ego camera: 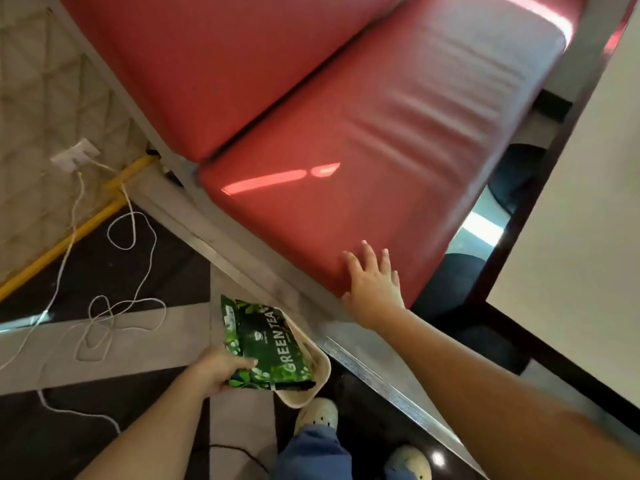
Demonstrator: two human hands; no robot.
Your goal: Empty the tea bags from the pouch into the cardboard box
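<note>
My left hand (216, 370) grips a dark green pouch (268, 344) printed "GREEN TEA", held low near my legs. Under the pouch lies a shallow beige cardboard box (317, 375); my fingers seem to hold both together, though the grip on the box is hidden. My right hand (372, 282) is stretched forward with fingers spread, its palm resting on the front corner of a red padded bench seat (346, 150). That hand holds nothing. No tea bags are visible.
A red backrest (207, 64) rises behind the seat. A pale table top (571, 202) with a dark edge stands at the right. White cables (114, 306) trail across the dark floor from a wall socket (74, 155). My shoes (317, 415) show below.
</note>
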